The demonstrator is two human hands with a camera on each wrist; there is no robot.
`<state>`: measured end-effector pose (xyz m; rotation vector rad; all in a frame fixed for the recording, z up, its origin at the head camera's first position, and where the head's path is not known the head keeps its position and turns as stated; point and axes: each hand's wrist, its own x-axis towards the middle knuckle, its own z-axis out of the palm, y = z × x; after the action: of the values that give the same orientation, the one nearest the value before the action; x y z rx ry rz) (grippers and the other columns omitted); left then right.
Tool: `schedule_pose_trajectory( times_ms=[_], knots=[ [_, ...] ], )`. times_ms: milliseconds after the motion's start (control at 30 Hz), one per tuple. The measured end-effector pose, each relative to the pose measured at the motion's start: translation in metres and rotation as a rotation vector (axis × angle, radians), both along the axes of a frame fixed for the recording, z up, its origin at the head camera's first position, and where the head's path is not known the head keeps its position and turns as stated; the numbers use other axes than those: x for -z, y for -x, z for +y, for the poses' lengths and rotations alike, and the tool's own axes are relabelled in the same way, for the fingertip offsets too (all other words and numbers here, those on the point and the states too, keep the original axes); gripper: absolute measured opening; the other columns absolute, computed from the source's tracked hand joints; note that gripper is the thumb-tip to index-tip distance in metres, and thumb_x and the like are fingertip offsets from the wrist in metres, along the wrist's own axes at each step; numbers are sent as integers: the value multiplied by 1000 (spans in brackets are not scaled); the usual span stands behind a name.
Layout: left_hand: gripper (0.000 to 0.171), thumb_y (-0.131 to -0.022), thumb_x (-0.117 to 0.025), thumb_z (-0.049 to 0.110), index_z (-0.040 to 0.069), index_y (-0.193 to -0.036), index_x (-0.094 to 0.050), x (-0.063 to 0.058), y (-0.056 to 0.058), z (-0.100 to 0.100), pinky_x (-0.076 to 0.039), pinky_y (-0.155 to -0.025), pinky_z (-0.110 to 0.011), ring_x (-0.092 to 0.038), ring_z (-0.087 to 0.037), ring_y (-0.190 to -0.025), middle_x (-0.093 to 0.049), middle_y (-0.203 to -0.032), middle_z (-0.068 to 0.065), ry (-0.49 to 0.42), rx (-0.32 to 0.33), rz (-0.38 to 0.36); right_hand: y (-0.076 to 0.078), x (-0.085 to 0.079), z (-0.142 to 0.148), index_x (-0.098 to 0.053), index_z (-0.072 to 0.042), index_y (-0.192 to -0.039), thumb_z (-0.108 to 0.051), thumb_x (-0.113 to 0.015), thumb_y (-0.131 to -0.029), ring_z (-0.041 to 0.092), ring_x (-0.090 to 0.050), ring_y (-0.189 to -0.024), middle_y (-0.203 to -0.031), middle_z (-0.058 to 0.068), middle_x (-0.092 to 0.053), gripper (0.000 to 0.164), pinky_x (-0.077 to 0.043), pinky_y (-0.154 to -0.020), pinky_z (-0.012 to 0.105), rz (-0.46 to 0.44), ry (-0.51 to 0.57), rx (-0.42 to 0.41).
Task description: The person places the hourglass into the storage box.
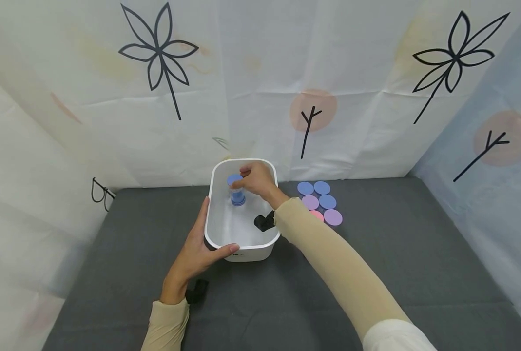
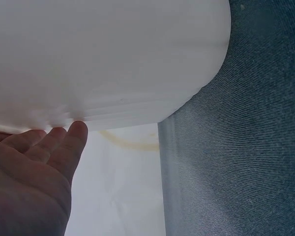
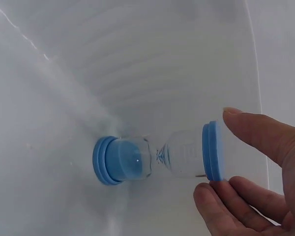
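Observation:
A clear sand timer (image 3: 179,153) with blue caps and blue sand in its lower bulb stands in a white bin (image 1: 242,252). My right hand (image 1: 259,179) is at its upper cap. In the right wrist view the fingers (image 3: 238,199) are close against one side of that cap, while the thumb (image 3: 258,129) stands slightly off the other side. My left hand (image 1: 199,253) rests against the bin's near left corner. Its straight fingers (image 2: 69,150) touch the outer side wall, and its thumb lies along the near rim.
Several round-topped pieces with blue, purple and pink discs (image 1: 327,202) stand in a group right of the bin, partly behind my right forearm. Grey cloth (image 1: 387,273) covers the table. A white patterned curtain (image 1: 260,73) rises behind it.

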<state>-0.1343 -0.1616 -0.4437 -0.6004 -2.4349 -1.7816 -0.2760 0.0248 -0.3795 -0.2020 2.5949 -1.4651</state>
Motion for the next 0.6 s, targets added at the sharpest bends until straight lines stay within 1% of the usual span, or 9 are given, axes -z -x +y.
schedule_pose_trajectory(
  times_ms=[100, 233, 333, 433, 600],
  knots=[
    [122, -79, -88, 17, 27, -165, -3, -1, 0, 1, -47, -97, -57, -47, -41, -132, -26, -164, 0, -3, 6, -2, -1, -3, 2, -67, 4, -127, -16, -91, -75, 26, -65, -109, -123, 17, -68, 61, -52, -92, 32, -1, 6, 0],
    [122, -78, -89, 17, 27, -165, -3, 0, 0, 1, -45, -99, -59, -46, -42, -132, -26, -164, 0, -12, 5, -7, -2, -10, 6, -66, 2, -129, -18, -91, -76, 25, -66, -110, -123, 15, -69, 63, -52, -93, 32, 0, 19, 4],
    [122, -78, -89, 17, 28, -164, -3, 0, 0, 1, -43, -101, -61, -45, -41, -134, -25, -164, 0, -11, 1, -10, -2, -16, 12, -66, 3, -130, -19, -91, -77, 25, -66, -111, -124, 15, -69, 63, -52, -94, 33, 5, 65, -2],
    [122, -78, -89, 18, 28, -164, -3, 0, 0, 1, -41, -102, -62, -43, -42, -136, -23, -165, 0, -12, -1, -9, -5, -21, 19, -65, 4, -130, -20, -90, -79, 25, -65, -112, -125, 16, -68, 62, -52, -94, 34, 3, 135, -20],
    [123, -78, -89, 17, 28, -164, -3, 0, 1, 1, -43, -101, -61, -44, -43, -134, -23, -166, -6, -14, 2, -9, -16, -31, 34, -65, 3, -131, -17, -88, -80, 24, -65, -113, -126, 17, -68, 59, -52, -95, 34, 12, 244, -45]
  ],
)
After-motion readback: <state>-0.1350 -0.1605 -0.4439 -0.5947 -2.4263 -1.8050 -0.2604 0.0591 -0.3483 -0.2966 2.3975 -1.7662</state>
